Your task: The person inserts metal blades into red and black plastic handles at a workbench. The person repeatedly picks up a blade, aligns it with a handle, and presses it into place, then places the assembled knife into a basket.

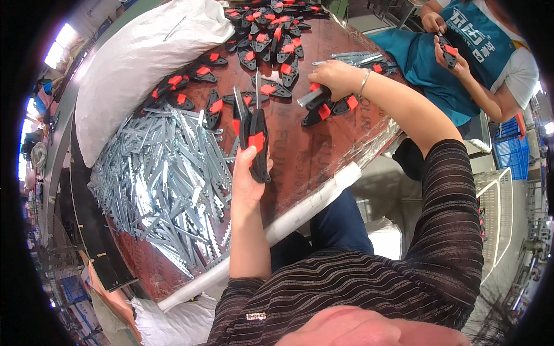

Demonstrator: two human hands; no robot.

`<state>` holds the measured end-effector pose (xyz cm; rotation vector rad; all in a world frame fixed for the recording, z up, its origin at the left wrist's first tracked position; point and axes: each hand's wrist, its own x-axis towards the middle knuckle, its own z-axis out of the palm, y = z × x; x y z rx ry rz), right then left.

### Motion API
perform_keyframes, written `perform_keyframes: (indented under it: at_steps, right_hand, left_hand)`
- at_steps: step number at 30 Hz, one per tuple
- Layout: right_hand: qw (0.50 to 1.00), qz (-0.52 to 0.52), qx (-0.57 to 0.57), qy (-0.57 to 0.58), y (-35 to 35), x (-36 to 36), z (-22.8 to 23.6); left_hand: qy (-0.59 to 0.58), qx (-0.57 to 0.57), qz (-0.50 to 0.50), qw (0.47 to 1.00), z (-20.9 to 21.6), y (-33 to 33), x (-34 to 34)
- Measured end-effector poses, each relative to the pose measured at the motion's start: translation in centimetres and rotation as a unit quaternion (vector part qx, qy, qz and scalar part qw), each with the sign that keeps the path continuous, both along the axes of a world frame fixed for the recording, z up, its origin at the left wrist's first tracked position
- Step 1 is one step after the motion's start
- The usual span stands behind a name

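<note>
On the brown table (323, 144), at about 12 o'clock from your body, your left hand (245, 179) has its fingers closed around a bunch of black-and-red clamp handles (254, 135) held upright. Your right hand (334, 78), at 1 o'clock, is pinching another handle piece (316, 95) from the loose ones. You seem to be collecting pieces; next I think it must join the bunch, aligned. The toothed metal bars (167, 167) lie at 10 o'clock.

This is a factory work room; a big brown tabletop (323, 155) holds a heap of shiny metal strips (167, 173) and many black and red clamps (271, 40); a full white sack (144, 52) lies beside them; another worker in a blue apron (456, 63) sits across.
</note>
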<state>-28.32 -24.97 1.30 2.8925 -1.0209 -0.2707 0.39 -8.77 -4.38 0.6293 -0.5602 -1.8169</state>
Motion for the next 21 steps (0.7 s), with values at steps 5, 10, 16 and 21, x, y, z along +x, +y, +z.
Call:
perform_keyframes:
  at_steps: [5,10,16,21]
  right_hand:
    - [0.994,-0.033,0.096,-0.033,2.7,2.0,0.2]
    - [0.995,0.002,0.101,0.025,3.5,3.0,0.4]
    - [0.996,0.083,0.021,0.012,4.2,2.1,-1.0]
    - [0.988,0.15,-0.036,-0.006,4.9,3.3,-1.8]
  left_hand:
    - [0.024,-0.002,0.002,1.0,-0.2,0.0,0.1]
    - [0.082,0.011,-0.03,0.996,-0.2,0.1,0.1]
    - [0.093,-0.008,-0.027,0.995,-0.1,-0.2,0.0]
    - [0.066,-0.015,-0.014,0.998,-0.6,-0.8,-0.2]
